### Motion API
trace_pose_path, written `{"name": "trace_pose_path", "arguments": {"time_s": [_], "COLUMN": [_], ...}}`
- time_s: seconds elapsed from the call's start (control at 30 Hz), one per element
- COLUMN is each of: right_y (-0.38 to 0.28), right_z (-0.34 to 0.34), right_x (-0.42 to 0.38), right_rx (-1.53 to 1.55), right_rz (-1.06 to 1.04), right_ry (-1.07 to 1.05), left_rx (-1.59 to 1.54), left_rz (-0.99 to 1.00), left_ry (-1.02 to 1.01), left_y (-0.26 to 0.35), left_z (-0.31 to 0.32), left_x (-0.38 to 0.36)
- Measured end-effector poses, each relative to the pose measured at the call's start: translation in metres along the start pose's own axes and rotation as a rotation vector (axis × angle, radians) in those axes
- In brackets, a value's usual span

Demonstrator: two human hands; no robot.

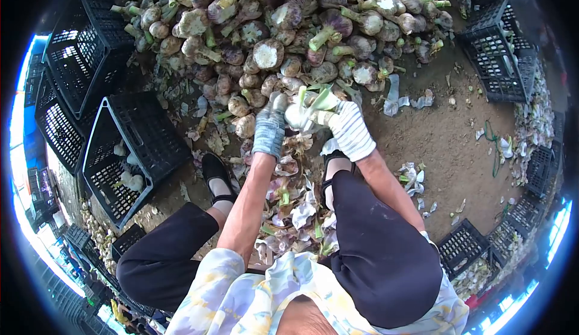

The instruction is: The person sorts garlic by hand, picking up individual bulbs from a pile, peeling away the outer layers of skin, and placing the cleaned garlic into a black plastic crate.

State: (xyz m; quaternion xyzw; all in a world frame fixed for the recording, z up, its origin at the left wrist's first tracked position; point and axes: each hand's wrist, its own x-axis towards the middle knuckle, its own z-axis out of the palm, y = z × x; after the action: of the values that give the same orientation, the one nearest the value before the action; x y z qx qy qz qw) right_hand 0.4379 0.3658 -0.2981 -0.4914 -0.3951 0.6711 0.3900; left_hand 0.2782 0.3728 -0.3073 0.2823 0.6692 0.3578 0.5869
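At twelve o'clock, my left hand (pixel 271 125) grips the garlic bulb (pixel 295 118); my right hand (pixel 351 131) pinches its stalk (pixel 321 118). I'd brace the bulb, peeling gently toward three.

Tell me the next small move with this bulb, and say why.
I'd probably have the left hand pull the loose green leaf off the garlic bulb. The leaf sticks up from the pale bulb, the right hand is at the stem end, the left is right beside the bulb, and peelings already lie between the feet.
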Motion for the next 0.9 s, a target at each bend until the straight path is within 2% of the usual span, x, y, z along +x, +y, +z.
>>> {"name": "trace_pose_path", "arguments": {"time_s": [0.03,0.07,0.13,0.17,0.2,0.27,0.3,0.4,0.43,0.47,0.53,0.57,0.6,0.67,0.73,0.77,0.8,0.87,0.9], "right_y": [0.001,0.005,0.014,0.009,-0.009,-0.009,-0.009,-0.025,-0.022,-0.019,-0.014,-0.025,-0.008,0.009,0.011,0.106,0.058,0.056,0.017], "right_z": [0.004,0.009,0.02,0.017,0.011,-0.001,-0.005,0.003,0.006,0.008,0.01,0.004,-0.003,-0.01,-0.008,-0.025,-0.009,0.001,0.007], "right_x": [0.0,-0.001,-0.004,-0.006,-0.007,-0.007,-0.008,-0.012,-0.011,-0.011,-0.009,-0.007,0.0,0.008,0.011,0.026,0.004,-0.018,-0.021], "right_rx": [-0.162,-0.158,-0.531,-0.46,-0.265,0.09,-0.125,-0.31,-0.445,-0.437,-0.366,-0.443,-0.51,-0.71,-0.996,-0.807,-0.972,-0.69,-0.427], "right_rz": [-0.081,-0.077,-0.374,-0.236,-0.102,0.119,-0.032,-0.047,-0.133,-0.133,-0.196,-0.079,-0.116,-0.238,-0.027,-0.044,-0.172,-0.465,-0.287], "right_ry": [0.093,0.098,0.119,0.101,0.009,-0.018,-0.039,-0.007,-0.004,-0.007,-0.026,-0.06,0.036,0.137,-0.025,-0.088,-0.339,-0.367,-0.497], "left_rx": [-0.074,-0.224,-0.122,-0.213,-0.316,-0.183,-0.16,0.026,0.139,0.254,0.194,0.152,0.109,-0.351,-0.804,-0.806,-0.854,-0.946,-0.929], "left_rz": [0.06,0.165,0.248,0.314,0.251,0.329,0.365,0.423,0.588,0.752,0.728,0.596,0.463,0.073,-0.241,-0.239,-0.28,-0.367,-0.407], "left_ry": [0.036,0.0,-0.074,-0.045,-0.049,-0.099,-0.133,-0.164,-0.073,0.021,0.08,0.056,0.029,-0.088,-0.253,-0.254,-0.286,-0.344,-0.221], "left_y": [-0.004,-0.003,0.011,-0.007,-0.009,-0.005,-0.011,-0.001,-0.008,-0.007,-0.005,-0.002,0.0,-0.003,-0.001,-0.002,-0.004,-0.008,0.004], "left_z": [-0.002,0.001,0.014,0.014,0.014,0.014,0.012,0.007,0.003,0.0,-0.001,-0.004,-0.005,-0.008,-0.012,-0.014,-0.018,-0.026,-0.02], "left_x": [-0.004,-0.01,-0.035,-0.027,-0.023,-0.028,-0.025,-0.031,-0.026,-0.026,-0.026,-0.025,-0.023,-0.017,-0.015,-0.013,-0.008,-0.003,-0.009]}}
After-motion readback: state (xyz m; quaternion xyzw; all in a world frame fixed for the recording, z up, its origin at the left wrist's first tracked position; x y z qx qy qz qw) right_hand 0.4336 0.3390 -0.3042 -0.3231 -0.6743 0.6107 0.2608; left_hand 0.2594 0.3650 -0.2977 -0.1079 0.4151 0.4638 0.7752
